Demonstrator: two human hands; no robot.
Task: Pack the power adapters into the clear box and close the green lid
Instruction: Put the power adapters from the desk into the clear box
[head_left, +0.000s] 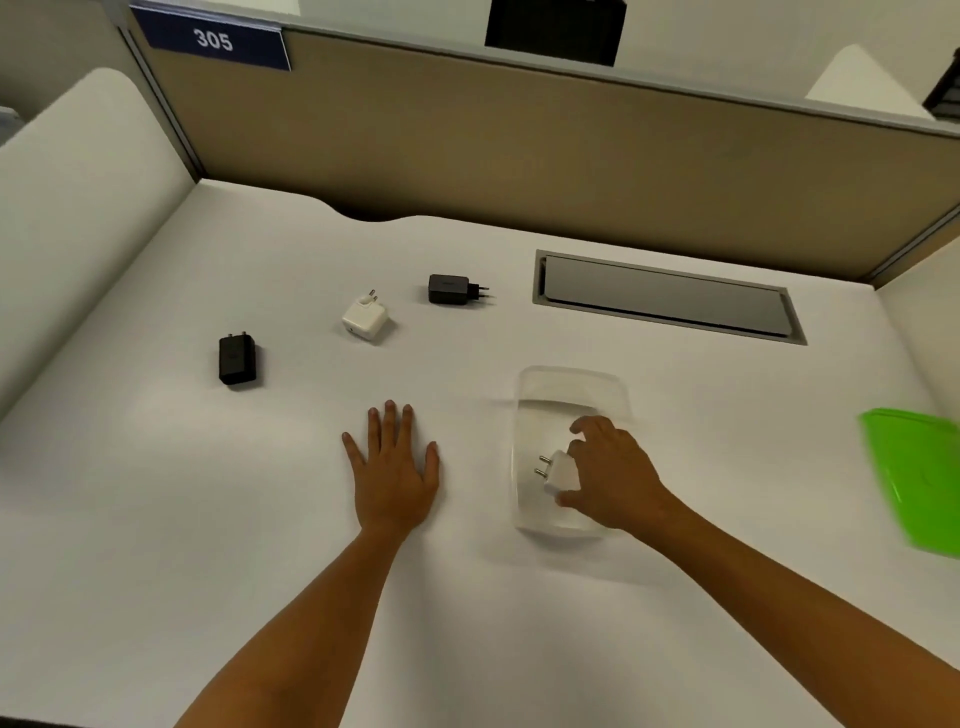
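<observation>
The clear box (571, 384) stands open on the white desk, right of centre. My right hand (613, 475) reaches into it and grips a small white adapter (560, 470), prongs pointing left. My left hand (395, 467) lies flat on the desk with fingers spread, left of the box, holding nothing. Three more adapters lie farther back: a black one (237, 359) at the left, a white square one (365, 315) in the middle, and a black one (451, 289) with its prongs to the right. The green lid (919, 478) rests at the right edge of the desk.
A grey cable hatch (665, 304) is set into the desk behind the box. A tan partition wall (519, 156) closes the back, and a white side panel (78, 208) rises on the left. A blue sign (213, 39) reads 305.
</observation>
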